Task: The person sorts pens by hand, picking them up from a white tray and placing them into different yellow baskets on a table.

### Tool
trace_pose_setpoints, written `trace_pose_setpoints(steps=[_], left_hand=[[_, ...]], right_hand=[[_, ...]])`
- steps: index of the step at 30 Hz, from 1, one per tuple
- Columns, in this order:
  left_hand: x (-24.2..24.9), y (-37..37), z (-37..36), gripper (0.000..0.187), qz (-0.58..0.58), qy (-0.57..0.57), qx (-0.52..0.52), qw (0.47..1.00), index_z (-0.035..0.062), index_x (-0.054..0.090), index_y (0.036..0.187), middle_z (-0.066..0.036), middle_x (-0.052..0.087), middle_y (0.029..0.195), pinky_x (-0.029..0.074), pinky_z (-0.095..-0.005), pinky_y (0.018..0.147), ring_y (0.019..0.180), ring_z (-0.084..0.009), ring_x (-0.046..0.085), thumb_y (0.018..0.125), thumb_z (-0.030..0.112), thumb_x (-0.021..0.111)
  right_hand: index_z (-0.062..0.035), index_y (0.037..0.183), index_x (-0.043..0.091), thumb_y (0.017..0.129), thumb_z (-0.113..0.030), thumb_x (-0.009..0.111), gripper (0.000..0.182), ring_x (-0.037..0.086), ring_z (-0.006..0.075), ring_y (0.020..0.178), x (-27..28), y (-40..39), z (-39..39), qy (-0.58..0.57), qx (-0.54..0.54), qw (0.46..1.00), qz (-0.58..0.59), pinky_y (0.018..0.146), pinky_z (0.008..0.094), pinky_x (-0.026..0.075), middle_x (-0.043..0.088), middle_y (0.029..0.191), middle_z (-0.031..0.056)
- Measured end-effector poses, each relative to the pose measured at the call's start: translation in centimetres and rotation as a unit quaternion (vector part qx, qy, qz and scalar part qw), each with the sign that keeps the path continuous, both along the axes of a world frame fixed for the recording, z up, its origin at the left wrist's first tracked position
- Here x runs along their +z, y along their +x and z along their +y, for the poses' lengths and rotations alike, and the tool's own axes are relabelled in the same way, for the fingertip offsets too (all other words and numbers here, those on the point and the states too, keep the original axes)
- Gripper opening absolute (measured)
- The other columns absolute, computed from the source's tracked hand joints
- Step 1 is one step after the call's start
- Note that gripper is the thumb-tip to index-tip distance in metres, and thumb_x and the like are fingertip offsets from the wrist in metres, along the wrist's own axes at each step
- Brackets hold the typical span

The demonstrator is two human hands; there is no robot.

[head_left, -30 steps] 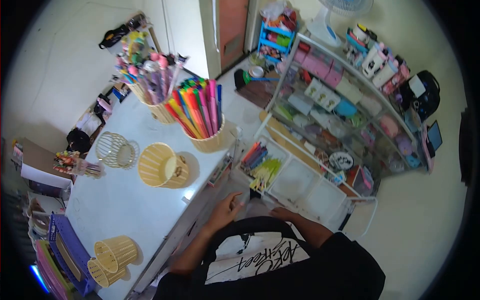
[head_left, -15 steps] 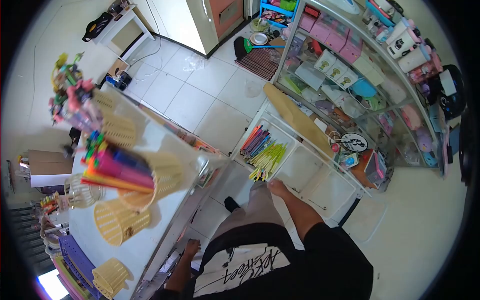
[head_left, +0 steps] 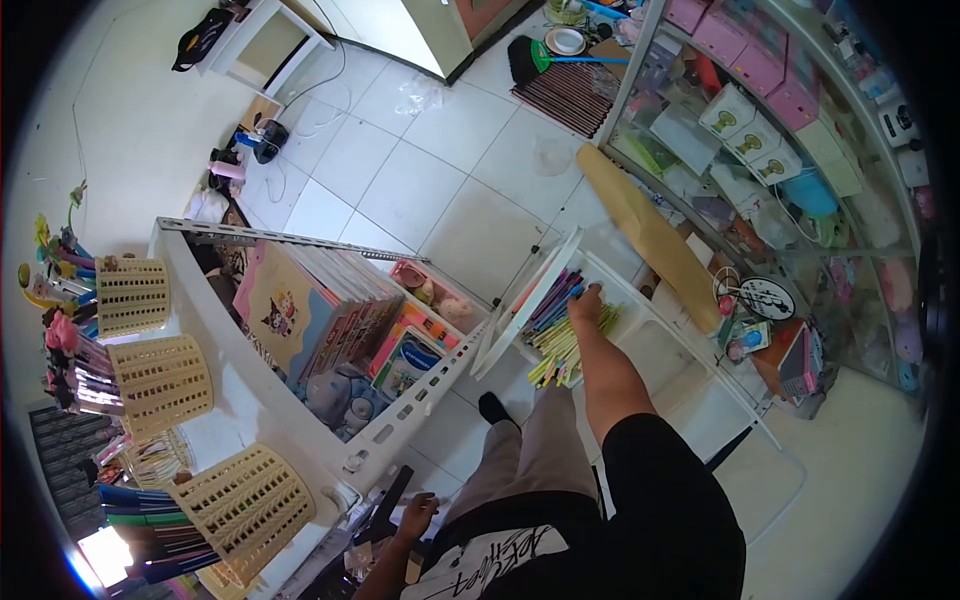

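Observation:
My right hand [head_left: 586, 304] reaches into a white tray [head_left: 528, 301] of long thin pens or pencils. Its fingers are closed beside the dark and blue ones [head_left: 550, 304], with a small blue tip at the fingertips; what they grip is too small to make out. Yellow-green pens or pencils [head_left: 562, 352] lie in a loose heap next to it, partly behind my forearm. My left hand [head_left: 418, 515] hangs low by my side near the white display stand [head_left: 375, 447]. Its fingers are loosely apart and hold nothing.
Woven cream baskets [head_left: 245, 505] with pens and flower-topped items stand on the left stand, above books [head_left: 345, 325]. A brown paper roll [head_left: 650, 240] leans by the glass cabinet [head_left: 745, 130]. A broom [head_left: 530, 62] lies on the tiled floor.
My right hand has moved from the tray's near edge up over the pens or pencils. The view has shifted, so the left stand's books now show. My left hand still hangs low.

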State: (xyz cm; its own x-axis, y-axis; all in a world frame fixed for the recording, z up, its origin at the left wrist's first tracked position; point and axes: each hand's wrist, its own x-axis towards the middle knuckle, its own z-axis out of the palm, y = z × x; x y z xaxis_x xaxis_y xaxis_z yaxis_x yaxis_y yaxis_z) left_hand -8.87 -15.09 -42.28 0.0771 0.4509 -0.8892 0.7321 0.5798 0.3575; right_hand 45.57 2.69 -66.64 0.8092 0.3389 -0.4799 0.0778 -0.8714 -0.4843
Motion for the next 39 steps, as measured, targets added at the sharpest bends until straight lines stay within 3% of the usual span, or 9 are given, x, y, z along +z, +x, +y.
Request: trace_pose_setpoints(steps=[8, 19, 22, 26, 29, 33, 35, 37, 39], left_hand=[[-0.8, 4.5, 3.0, 0.043, -0.026, 0.024, -0.041, 0.999, 0.0006, 0.056, 0.122, -0.017, 0.068, 0.098, 0.052, -0.0351, 0.079, 0.089, -0.024, 0.068, 0.094, 0.032, 0.06], [0.4, 11.0, 6.8, 0.039, -0.06, 0.082, -0.082, 0.991, 0.0031, 0.058, 0.121, -0.017, 0.069, 0.101, 0.053, -0.0368, 0.081, 0.092, -0.0257, 0.068, 0.094, 0.033, 0.06], [1.5, 13.5, 7.5, 0.041, -0.064, 0.081, -0.106, 0.989, 0.0019, 0.057, 0.121, -0.018, 0.068, 0.101, 0.053, -0.0384, 0.083, 0.093, -0.0293, 0.068, 0.093, 0.031, 0.062], [4.5, 21.2, 11.1, 0.038, -0.099, 0.458, -0.325, 0.821, -0.0016, 0.059, 0.114, -0.019, 0.067, 0.099, 0.051, -0.0431, 0.082, 0.091, -0.0377, 0.065, 0.09, 0.027, 0.063], [5.2, 27.4, 13.6, 0.028, -0.088, 0.56, -0.246, 0.787, 0.0014, 0.062, 0.106, -0.019, 0.067, 0.089, 0.051, -0.0438, 0.074, 0.083, -0.0376, 0.065, 0.092, 0.026, 0.061], [1.8, 27.2, 14.0, 0.022, -0.152, 0.226, -0.144, 0.951, 0.0048, 0.064, 0.102, -0.019, 0.065, 0.078, 0.051, -0.0439, 0.069, 0.076, -0.0393, 0.065, 0.094, 0.024, 0.058], [2.3, 26.9, 13.8, 0.02, -0.115, 0.28, -0.143, 0.942, 0.0076, 0.065, 0.104, -0.019, 0.063, 0.07, 0.051, -0.0444, 0.065, 0.071, -0.0414, 0.064, 0.095, 0.023, 0.055], [1.9, 25.6, 13.2, 0.021, -0.105, 0.271, -0.15, 0.945, 0.0073, 0.066, 0.104, -0.019, 0.064, 0.071, 0.051, -0.0446, 0.066, 0.072, -0.0414, 0.065, 0.095, 0.023, 0.055], [1.7, 24.5, 12.8, 0.022, -0.092, 0.263, -0.151, 0.948, 0.0071, 0.066, 0.105, -0.02, 0.065, 0.072, 0.051, -0.0449, 0.066, 0.073, -0.0413, 0.065, 0.095, 0.024, 0.055]], right_hand=[[-0.0056, 0.12, 0.046, 0.077, -0.018, 0.074, 0.053, 0.067, 0.0315, 0.09, -1.7, 1.3, -2.3, 0.117, -0.047, 0.992, 0.03, 0.082, 0.0438, 0.051, 0.07, 0.093, 0.0156], [-0.0042, 0.115, 0.05, 0.078, -0.017, 0.075, 0.047, 0.067, 0.0327, 0.083, 0.6, 0.7, -1.1, 0.106, -0.064, 0.992, -0.007, 0.077, 0.0426, 0.052, 0.068, 0.092, 0.0155], [-0.0032, 0.11, 0.052, 0.079, -0.012, 0.075, 0.039, 0.064, 0.0223, 0.074, 3.2, -0.4, -3.8, 0.219, -0.062, 0.973, -0.035, 0.069, 0.035, 0.051, 0.065, 0.083, 0.01], [-0.0048, 0.105, 0.056, 0.084, -0.01, 0.07, 0.026, 0.058, 0.0098, 0.07, 9.9, -4.9, -7.6, 0.339, 0.051, 0.924, 0.168, 0.063, 0.0259, 0.048, 0.062, 0.079, 0.0025], [-0.0052, 0.105, 0.057, 0.086, -0.012, 0.071, 0.025, 0.059, 0.0075, 0.071, 18.4, -9.4, -8.4, 0.352, 0.081, 0.863, 0.355, 0.061, 0.0255, 0.047, 0.061, 0.079, 0.0019], [-0.0044, 0.106, 0.058, 0.089, -0.02, 0.069, 0.026, 0.06, 0.0089, 0.069, 22.4, -8.3, -6.5, 0.284, 0.107, 0.79, 0.532, 0.06, 0.0245, 0.047, 0.064, 0.082, 0.0028], [-0.0049, 0.11, 0.058, 0.089, -0.026, 0.068, 0.031, 0.063, 0.0135, 0.068, 15.1, -6.6, -5.1, 0.267, 0.017, 0.844, 0.465, 0.062, 0.0271, 0.049, 0.067, 0.083, 0.0052], [-0.0055, 0.112, 0.058, 0.088, -0.024, 0.068, 0.032, 0.064, 0.0169, 0.069, 4.5, -3.8, -4.6, 0.255, 0.085, 0.951, 0.154, 0.061, 0.0297, 0.05, 0.067, 0.085, 0.0064], [-0.006, 0.117, 0.054, 0.083, -0.023, 0.071, 0.041, 0.068, 0.0294, 0.077, 1.7, -1.1, -2.9, 0.179, 0.094, 0.979, 0.026, 0.07, 0.0404, 0.053, 0.069, 0.091, 0.014]])
